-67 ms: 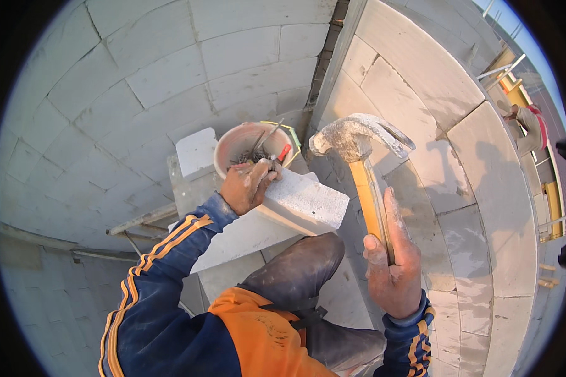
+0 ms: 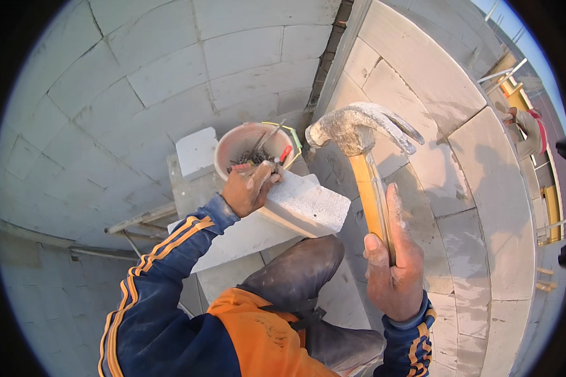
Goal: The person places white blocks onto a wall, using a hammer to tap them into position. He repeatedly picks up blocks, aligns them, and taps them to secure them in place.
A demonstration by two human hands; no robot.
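Note:
My right hand [image 2: 396,270] grips the yellow handle of a claw hammer [image 2: 368,182], its mortar-crusted head up and tilted. Fingertips pinched together, my left hand [image 2: 250,187] rests at the near-left end of a white aerated concrete block [image 2: 311,204]; whatever sits between those fingers is too small to make out. Just beyond this hand stands a pale bucket [image 2: 221,154] holding small metal pieces and a tool with a red handle [image 2: 285,153]. The hammer head is held in the air, apart from the block.
Block walls rise on the left [image 2: 138,81] and close on the right [image 2: 503,188]. Another white block [image 2: 196,151] lies beside the bucket. A metal frame [image 2: 141,218] stands at left. My bent knee [image 2: 314,257] is below the block. Another person [image 2: 531,132] is at far right.
The hammer head has risen a little, and my right hand has shifted only slightly. My left hand and the block look nearly the same.

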